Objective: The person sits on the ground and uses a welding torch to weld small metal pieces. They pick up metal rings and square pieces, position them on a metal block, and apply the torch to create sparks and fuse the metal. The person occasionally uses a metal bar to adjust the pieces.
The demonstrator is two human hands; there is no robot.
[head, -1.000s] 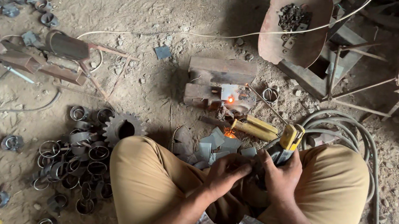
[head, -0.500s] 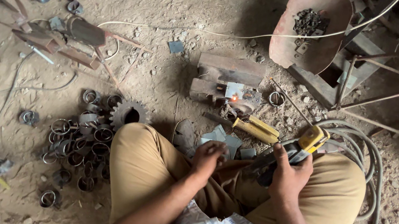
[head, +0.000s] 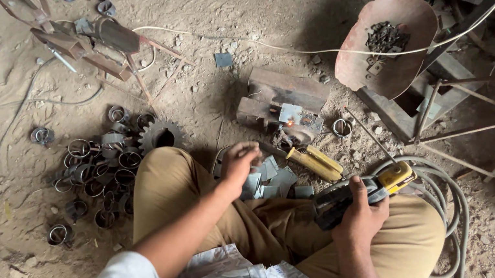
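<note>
Dusty workshop floor (head: 226, 18) spreads around the squatting person, with a heap of metal rings (head: 97, 162) to the left. Between the knees lies a small pile of flat grey metal plates (head: 271, 176), just below and to the right of the left hand (head: 238, 164), which hovers over it with fingers loosely curled, holding nothing that can be made out. The right hand (head: 361, 216) is farther off, clenched around a yellow-and-black welding holder (head: 362, 192) whose long axis runs up and to the right.

Left hand (head: 239, 164) fingers seemingly pinched, blurred; right hand (head: 361, 216) clenched
</note>
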